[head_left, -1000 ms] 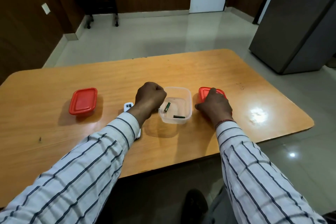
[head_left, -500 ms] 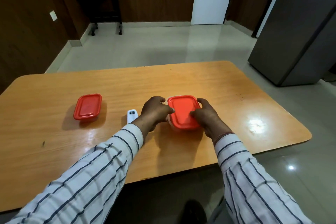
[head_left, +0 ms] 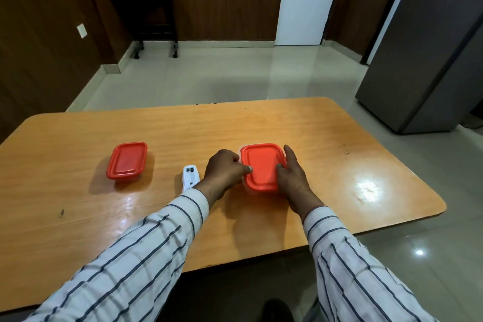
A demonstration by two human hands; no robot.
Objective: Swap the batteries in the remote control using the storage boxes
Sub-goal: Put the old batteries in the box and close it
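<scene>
Remote [head_left: 190, 178] waits at nine o'clock of our left hand [head_left: 226, 170].
Both hands press the lid [head_left: 262, 166] on the counter [head_left: 326, 138]; right hand [head_left: 291, 178] flat, neither grip grasping; left nearer.

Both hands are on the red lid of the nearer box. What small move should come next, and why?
Probably press the lid down along its edges to seat it: the left hand and right hand flank it, thumbs on top. The remote lies beside them.
</scene>
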